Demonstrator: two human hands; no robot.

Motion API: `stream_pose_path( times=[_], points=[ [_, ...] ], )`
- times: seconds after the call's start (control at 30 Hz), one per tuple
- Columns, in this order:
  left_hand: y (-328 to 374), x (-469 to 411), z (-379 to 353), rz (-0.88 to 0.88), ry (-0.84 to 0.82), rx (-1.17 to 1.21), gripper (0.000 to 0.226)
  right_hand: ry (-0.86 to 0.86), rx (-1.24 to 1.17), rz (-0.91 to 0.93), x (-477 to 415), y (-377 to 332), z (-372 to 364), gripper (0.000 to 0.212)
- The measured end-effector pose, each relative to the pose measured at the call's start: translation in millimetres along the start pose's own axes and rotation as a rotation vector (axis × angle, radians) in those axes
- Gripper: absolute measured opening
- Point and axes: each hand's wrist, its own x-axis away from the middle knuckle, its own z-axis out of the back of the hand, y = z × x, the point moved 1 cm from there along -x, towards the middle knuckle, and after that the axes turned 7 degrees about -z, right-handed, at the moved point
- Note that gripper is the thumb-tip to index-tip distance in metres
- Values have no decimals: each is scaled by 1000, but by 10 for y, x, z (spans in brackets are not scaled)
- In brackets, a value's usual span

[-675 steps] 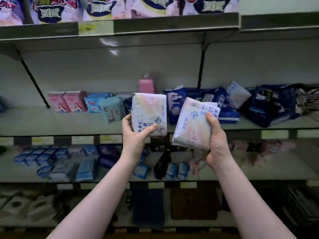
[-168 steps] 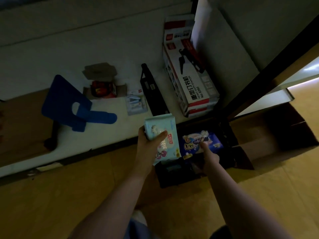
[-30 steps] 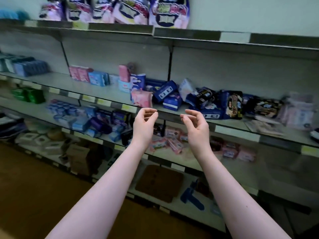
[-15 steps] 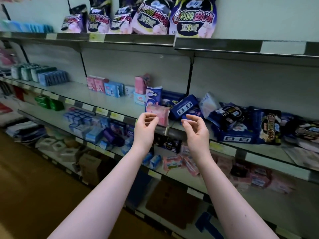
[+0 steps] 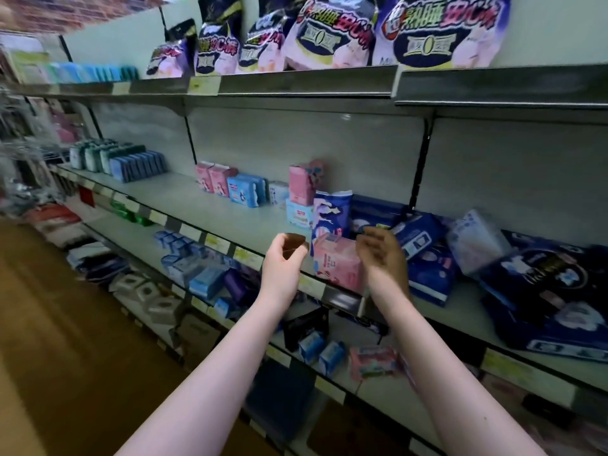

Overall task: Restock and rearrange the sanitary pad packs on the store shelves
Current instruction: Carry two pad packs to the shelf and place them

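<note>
Both grips are holding nothing: the left grip and the right grip are hovering with fingers loosely curled, flanking a pink pack that is standing between them at the edge of the shelf. Beyond the right grip, blue packs are lying jumbled. Past the left grip, tidy rows are standing upright. Most of the straightening is probably left to do.

The left hand and right hand (its fingertips in shadow) are raised side by side on outstretched arms. Both hold nothing, fingers loosely curled.
</note>
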Motion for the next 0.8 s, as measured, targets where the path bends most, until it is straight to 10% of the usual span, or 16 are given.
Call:
stream_pose_path(
  times=[0.37,0.8],
  points=[
    [-681,-1289,299,30,-17,102,12,110,102,94,-892,8,-950,26],
    [-1244,-2710,43,-17,-198,-118,99,393,182,96,-1544,83,-1606,27]
  ],
)
